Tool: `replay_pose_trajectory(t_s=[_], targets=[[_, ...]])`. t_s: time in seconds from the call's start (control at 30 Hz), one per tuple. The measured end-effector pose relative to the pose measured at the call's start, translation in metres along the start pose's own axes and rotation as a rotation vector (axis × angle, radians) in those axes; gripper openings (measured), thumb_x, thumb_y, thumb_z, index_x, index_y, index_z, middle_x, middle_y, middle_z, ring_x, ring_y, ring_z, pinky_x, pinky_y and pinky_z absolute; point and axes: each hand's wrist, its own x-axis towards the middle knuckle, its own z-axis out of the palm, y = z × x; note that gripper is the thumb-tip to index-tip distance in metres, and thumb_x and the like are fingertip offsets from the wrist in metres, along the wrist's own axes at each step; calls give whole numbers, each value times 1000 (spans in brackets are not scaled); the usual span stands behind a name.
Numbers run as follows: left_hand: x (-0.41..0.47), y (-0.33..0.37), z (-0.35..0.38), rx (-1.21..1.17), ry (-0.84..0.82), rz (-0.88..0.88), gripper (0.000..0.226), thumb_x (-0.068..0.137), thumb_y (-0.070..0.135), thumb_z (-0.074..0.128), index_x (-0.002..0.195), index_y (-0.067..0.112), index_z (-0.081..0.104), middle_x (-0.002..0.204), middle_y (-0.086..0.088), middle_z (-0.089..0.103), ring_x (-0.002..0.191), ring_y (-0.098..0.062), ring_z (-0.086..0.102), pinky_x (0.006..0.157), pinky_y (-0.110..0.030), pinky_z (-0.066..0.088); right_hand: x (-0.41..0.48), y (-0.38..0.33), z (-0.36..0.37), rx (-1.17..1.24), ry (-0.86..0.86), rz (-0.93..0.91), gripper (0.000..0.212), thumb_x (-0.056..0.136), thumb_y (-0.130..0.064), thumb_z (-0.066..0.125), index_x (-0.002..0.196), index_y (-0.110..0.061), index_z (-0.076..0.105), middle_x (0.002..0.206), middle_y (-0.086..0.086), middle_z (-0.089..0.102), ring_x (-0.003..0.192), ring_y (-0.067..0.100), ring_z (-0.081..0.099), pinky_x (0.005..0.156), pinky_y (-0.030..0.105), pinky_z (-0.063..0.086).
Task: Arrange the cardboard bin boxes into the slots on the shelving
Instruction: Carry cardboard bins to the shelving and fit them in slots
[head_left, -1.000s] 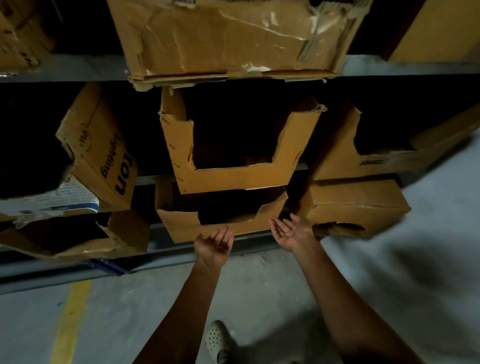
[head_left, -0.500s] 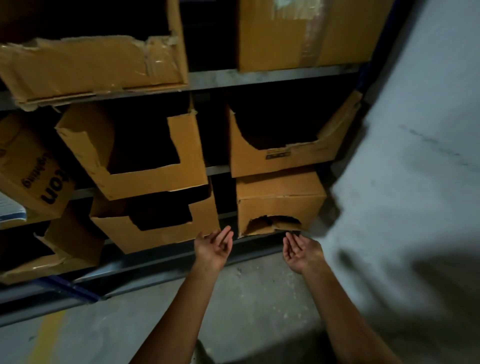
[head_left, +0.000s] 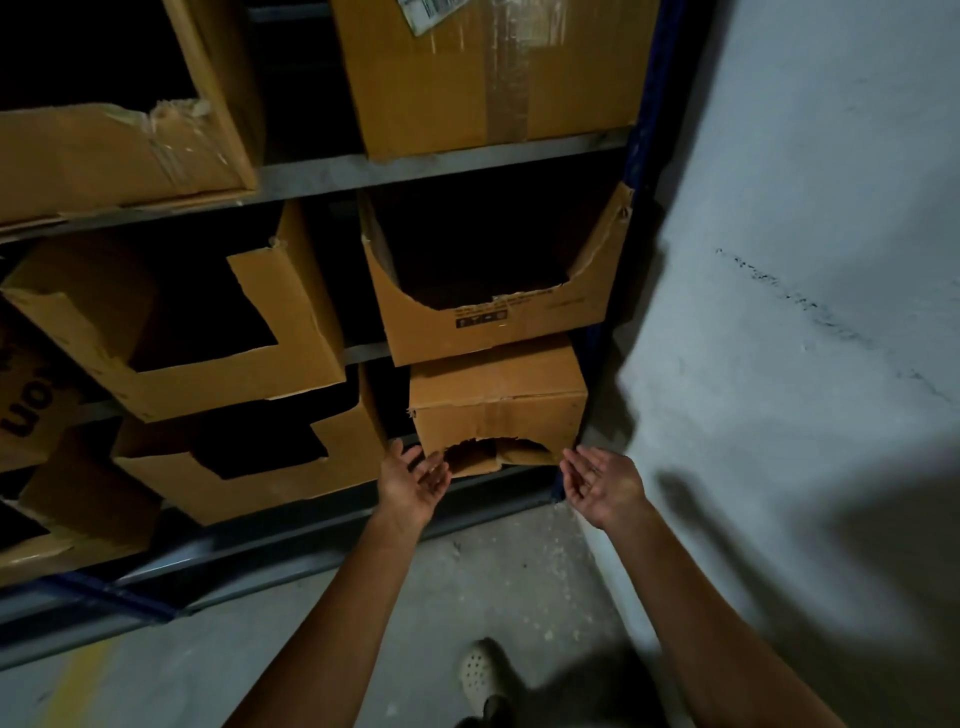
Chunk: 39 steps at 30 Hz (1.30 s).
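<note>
The small bin box (head_left: 498, 400) sat at the right end of the lowest level of the shelving (head_left: 415, 167), its brown front taped down the middle and torn into a ragged arch along the bottom edge. Directly above it sat a wider bin (head_left: 483, 327) with a deep curved cut-out and a small black printed mark on its front lip. To the left, a tilted bin (head_left: 291, 338) with a squarish cut-out overhung a lower bin (head_left: 311, 473) cut likewise. The top level held a taped closed box (head_left: 493, 78) and a torn box (head_left: 104, 150).
</note>
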Motion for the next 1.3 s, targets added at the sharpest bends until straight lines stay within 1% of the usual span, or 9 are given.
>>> replay_pose_trajectory(t_s=[0.23,0.3,0.4,0.53,0.7,0.8,1.0,1.17,1.3], targets=[[62,12,20,423,138,201,35,98,36,43,129,22,50,126,-7,54,90,-16,52,84,-38,38,42,-25,21,-351,78,-152,24,99,-22,52,121,-14,56,111,9,60,99,27,60,73,33,49],[85,18,25,443,199,240,40,99,43,42,130,20,53,129,-10,57,100,-23,56,90,-42,43,57,-31,27,-428,67,-186,28,96,-23,55,122,-13,56,103,9,62,88,23,60,60,27,47],[96,28,35,359,266,254,47,104,45,37,139,15,45,130,-4,53,115,-26,51,103,-42,40,75,-39,35,-537,90,-210,37,95,-19,55,131,-18,50,126,9,56,115,28,55,80,35,47],[110,32,37,296,263,250,53,105,46,35,148,16,36,143,-10,46,129,-30,44,98,-37,33,86,-52,48,-611,60,-239,46,93,-11,53,137,-18,42,125,6,48,113,26,46,91,40,39],[114,27,36,261,159,142,53,101,54,37,138,18,49,127,-7,56,109,-25,51,99,-41,40,94,-48,50,-569,-79,-201,72,83,-55,63,146,-30,39,142,7,51,126,32,48,108,58,33],[113,23,32,267,151,137,60,98,59,39,141,18,47,132,-7,57,110,-26,53,101,-46,42,90,-49,50,-523,-58,-208,68,92,-58,51,150,-28,34,149,6,43,135,33,41,111,61,28],[88,9,29,261,151,126,57,99,55,40,143,18,44,139,-11,53,110,-25,50,99,-44,41,77,-47,35,-534,-63,-198,62,96,-51,48,150,-24,34,148,9,44,131,31,44,111,57,31],[42,-15,17,245,163,146,52,103,48,37,142,15,44,126,-6,53,115,-28,50,93,-38,40,60,-34,6,-590,-53,-248,50,98,-36,54,141,-17,38,118,6,52,83,11,54,64,32,43],[-3,-42,3,253,209,166,45,104,44,38,135,15,51,129,-11,56,111,-28,52,94,-39,42,44,-15,-30,-584,14,-269,52,92,-41,63,130,-19,36,125,8,52,100,27,57,87,47,47]])
